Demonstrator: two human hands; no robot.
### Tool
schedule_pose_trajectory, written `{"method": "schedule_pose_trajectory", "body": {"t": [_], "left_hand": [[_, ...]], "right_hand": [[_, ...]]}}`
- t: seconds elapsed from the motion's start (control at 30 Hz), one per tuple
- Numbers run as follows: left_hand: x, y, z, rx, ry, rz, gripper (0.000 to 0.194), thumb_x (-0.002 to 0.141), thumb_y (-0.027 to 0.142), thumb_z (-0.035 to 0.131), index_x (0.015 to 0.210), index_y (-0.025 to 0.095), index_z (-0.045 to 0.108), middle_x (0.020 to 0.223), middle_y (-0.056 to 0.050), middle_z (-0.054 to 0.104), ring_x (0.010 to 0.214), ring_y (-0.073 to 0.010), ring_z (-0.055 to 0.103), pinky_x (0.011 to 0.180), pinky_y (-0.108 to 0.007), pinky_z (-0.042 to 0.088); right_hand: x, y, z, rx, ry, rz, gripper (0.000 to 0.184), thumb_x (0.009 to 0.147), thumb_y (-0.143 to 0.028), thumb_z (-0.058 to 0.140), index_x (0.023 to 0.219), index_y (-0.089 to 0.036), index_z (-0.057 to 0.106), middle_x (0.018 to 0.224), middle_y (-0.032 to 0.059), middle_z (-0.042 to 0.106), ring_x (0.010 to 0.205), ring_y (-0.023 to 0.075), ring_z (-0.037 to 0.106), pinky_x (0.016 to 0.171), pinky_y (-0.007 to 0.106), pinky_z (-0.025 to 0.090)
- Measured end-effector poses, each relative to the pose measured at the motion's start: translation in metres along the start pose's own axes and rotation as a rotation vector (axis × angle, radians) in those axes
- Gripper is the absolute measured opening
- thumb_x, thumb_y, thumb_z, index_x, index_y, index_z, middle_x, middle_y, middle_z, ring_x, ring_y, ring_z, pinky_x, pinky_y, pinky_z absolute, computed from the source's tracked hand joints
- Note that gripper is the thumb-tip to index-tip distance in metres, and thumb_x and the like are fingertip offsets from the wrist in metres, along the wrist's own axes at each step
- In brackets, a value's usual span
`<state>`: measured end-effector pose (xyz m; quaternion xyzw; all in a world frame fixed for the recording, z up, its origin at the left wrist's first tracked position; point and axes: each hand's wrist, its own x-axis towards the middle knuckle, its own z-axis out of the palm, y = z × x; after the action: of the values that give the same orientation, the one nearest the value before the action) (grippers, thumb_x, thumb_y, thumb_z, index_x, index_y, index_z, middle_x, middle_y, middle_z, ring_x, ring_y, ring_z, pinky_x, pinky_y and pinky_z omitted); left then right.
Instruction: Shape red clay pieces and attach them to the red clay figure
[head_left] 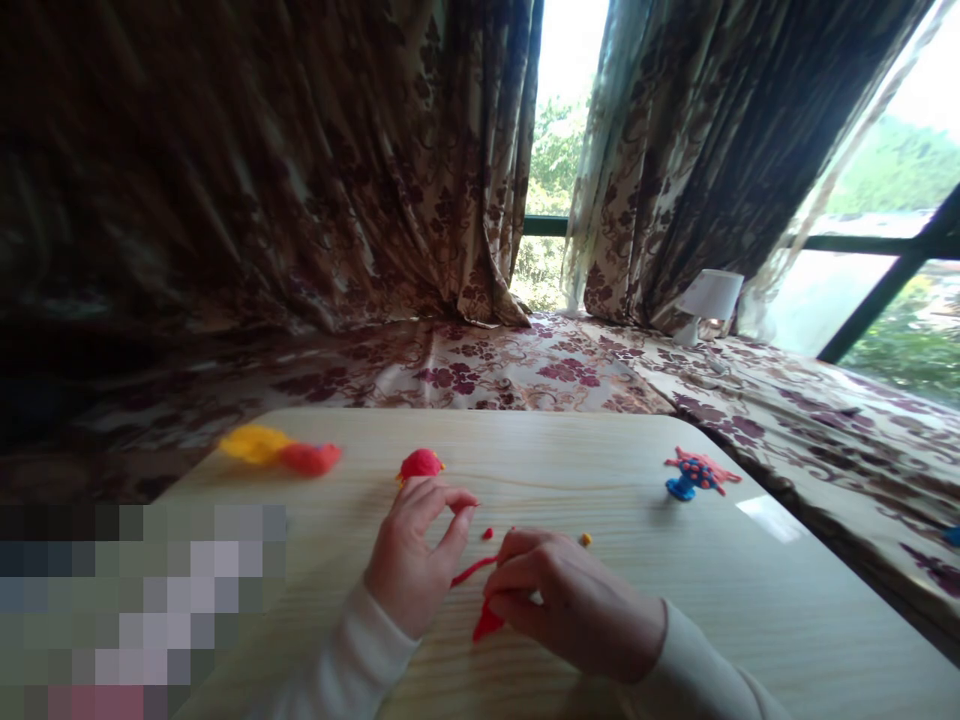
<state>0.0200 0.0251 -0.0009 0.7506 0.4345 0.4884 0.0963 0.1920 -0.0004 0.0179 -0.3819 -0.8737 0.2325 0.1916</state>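
My left hand (412, 550) is raised over the middle of the table, thumb and forefinger pinched together. Whatever sits between those fingertips is too small to make out. To its right, my right hand (574, 605) has its fingers closed on a piece of red modelling clay (488, 622), whose pointed end sticks out below. A thin red clay strand (472, 571) runs between the two hands. Just behind my left hand stands a red clay lump (421, 463) with yellow bits, partly covered by the fingers. Near the hands lie a small red clay bit (487, 534) and a yellow one (586, 539).
On the pale wooden table (750, 620), a yellow and red clay figure (289, 452) lies at the far left. A blue clay piece with a coral, spiky top (694, 474) stands at the right. Beyond are a white lamp (711, 297) and floral curtains (420, 180).
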Motion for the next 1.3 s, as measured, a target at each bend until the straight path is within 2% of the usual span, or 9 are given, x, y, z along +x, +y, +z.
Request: {"method": "schedule_pose_trajectory", "body": {"t": [0.13, 0.23, 0.43, 0.6, 0.83, 0.93, 1.03, 1.1, 1.3], "left_hand": [[0.001, 0.0, -0.001, -0.001, 0.008, 0.002, 0.011, 0.079, 0.012, 0.052, 0.076, 0.018, 0.061, 0.076, -0.002, 0.065, 0.08, -0.0165, 0.058, 0.08, -0.031, 0.046], [-0.001, 0.003, 0.001, 0.002, -0.006, -0.002, 0.011, 0.078, 0.012, 0.053, 0.075, 0.017, 0.061, 0.074, -0.002, 0.065, 0.078, -0.0165, 0.058, 0.078, -0.031, 0.047], [-0.013, 0.012, 0.013, 0.012, -0.162, 0.019, 0.011, 0.076, 0.013, 0.056, 0.069, 0.018, 0.063, 0.065, -0.001, 0.063, 0.07, -0.0179, 0.058, 0.067, -0.032, 0.047], [-0.013, 0.011, 0.015, -0.009, -0.142, 0.004, 0.012, 0.077, 0.014, 0.054, 0.069, 0.017, 0.063, 0.067, -0.002, 0.064, 0.071, -0.0179, 0.058, 0.068, -0.034, 0.048], [-0.012, 0.006, 0.014, -0.098, -0.11, -0.086, 0.014, 0.072, 0.014, 0.053, 0.07, 0.018, 0.066, 0.073, -0.005, 0.067, 0.079, -0.0194, 0.06, 0.075, -0.035, 0.051], [-0.009, 0.009, 0.012, -0.162, -0.118, -0.195, 0.015, 0.07, 0.014, 0.054, 0.071, 0.018, 0.069, 0.076, -0.006, 0.068, 0.08, -0.0201, 0.062, 0.077, -0.037, 0.051], [-0.006, 0.012, 0.008, -0.242, -0.105, -0.322, 0.012, 0.07, 0.016, 0.058, 0.07, 0.017, 0.07, 0.077, -0.007, 0.069, 0.08, -0.0212, 0.064, 0.08, -0.037, 0.051], [-0.005, 0.012, 0.005, -0.301, -0.108, -0.404, 0.01, 0.071, 0.019, 0.06, 0.071, 0.017, 0.07, 0.075, -0.006, 0.07, 0.078, -0.0211, 0.065, 0.08, -0.037, 0.051], [-0.005, 0.005, 0.002, -0.487, -0.148, -0.536, 0.013, 0.071, 0.027, 0.063, 0.078, 0.017, 0.069, 0.078, -0.005, 0.071, 0.076, -0.019, 0.066, 0.076, -0.032, 0.052]], "right_hand": [[0.001, -0.002, 0.001, -0.048, 0.022, 0.047, 0.014, 0.077, -0.01, 0.059, 0.067, -0.018, 0.065, 0.072, -0.0007, 0.063, 0.068, 0.0099, 0.056, 0.063, 0.017, 0.038], [-0.001, -0.004, -0.004, -0.11, 0.007, 0.04, 0.019, 0.082, -0.012, 0.053, 0.067, -0.018, 0.063, 0.072, 0.0004, 0.063, 0.068, 0.0112, 0.057, 0.063, 0.019, 0.038], [-0.022, -0.006, -0.036, -0.14, 0.117, 0.082, 0.021, 0.09, -0.017, 0.044, 0.088, -0.02, 0.065, 0.078, 0.0029, 0.065, 0.071, 0.0135, 0.059, 0.065, 0.022, 0.039], [-0.038, 0.017, -0.058, -0.196, 0.208, 0.199, 0.022, 0.089, -0.019, 0.045, 0.08, -0.02, 0.065, 0.074, 0.0016, 0.062, 0.065, 0.0127, 0.056, 0.06, 0.022, 0.039], [-0.048, 0.055, -0.038, -0.192, 0.218, 0.327, 0.02, 0.079, -0.015, 0.05, 0.089, -0.019, 0.068, 0.079, 0.0037, 0.063, 0.064, 0.0137, 0.058, 0.06, 0.024, 0.042], [-0.046, 0.058, -0.031, -0.199, 0.24, 0.341, 0.018, 0.078, -0.014, 0.05, 0.08, -0.017, 0.068, 0.075, 0.0045, 0.062, 0.064, 0.0151, 0.057, 0.06, 0.026, 0.04], [-0.038, 0.052, -0.03, -0.172, 0.257, 0.32, 0.019, 0.078, -0.012, 0.049, 0.07, -0.016, 0.066, 0.072, 0.0041, 0.063, 0.063, 0.0149, 0.056, 0.06, 0.026, 0.04], [-0.027, 0.043, -0.031, -0.118, 0.252, 0.29, 0.018, 0.08, -0.013, 0.049, 0.073, -0.016, 0.066, 0.07, 0.0027, 0.065, 0.064, 0.0139, 0.058, 0.06, 0.024, 0.042], [0.015, 0.011, -0.027, 0.318, 0.353, 0.114, 0.015, 0.079, -0.015, 0.055, 0.085, -0.014, 0.069, 0.078, 0.0045, 0.067, 0.067, 0.0131, 0.059, 0.06, 0.023, 0.046]]}}
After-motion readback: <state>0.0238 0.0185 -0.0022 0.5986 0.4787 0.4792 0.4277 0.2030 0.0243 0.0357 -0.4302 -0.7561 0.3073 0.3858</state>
